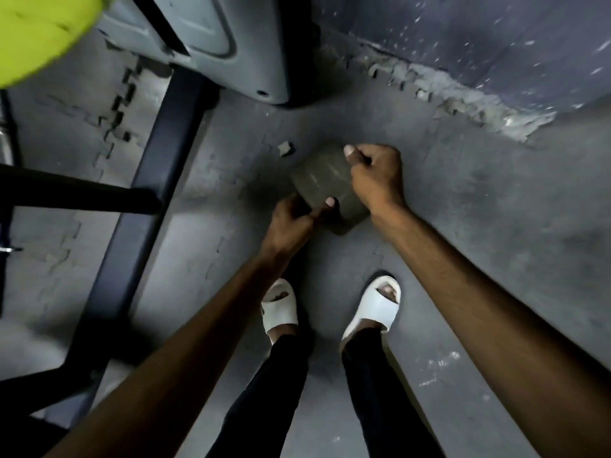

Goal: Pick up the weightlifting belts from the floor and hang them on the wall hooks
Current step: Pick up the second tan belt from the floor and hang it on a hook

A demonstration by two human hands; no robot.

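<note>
A dark grey, curled weightlifting belt (325, 185) is just above the grey floor in front of my feet. My right hand (377, 178) is closed over its upper right edge, thumb on top. My left hand (294, 219) grips its lower left edge, thumb pressed on the belt's face. The belt's far end is hidden behind my hands. No wall hooks are in view.
A dark wall (479, 38) with a crumbling base runs along the upper right. A grey machine housing (231, 44) and black frame bars (158, 153) stand at left. A small rubble chunk (285, 148) lies near the belt. My white slippers (373, 305) are below.
</note>
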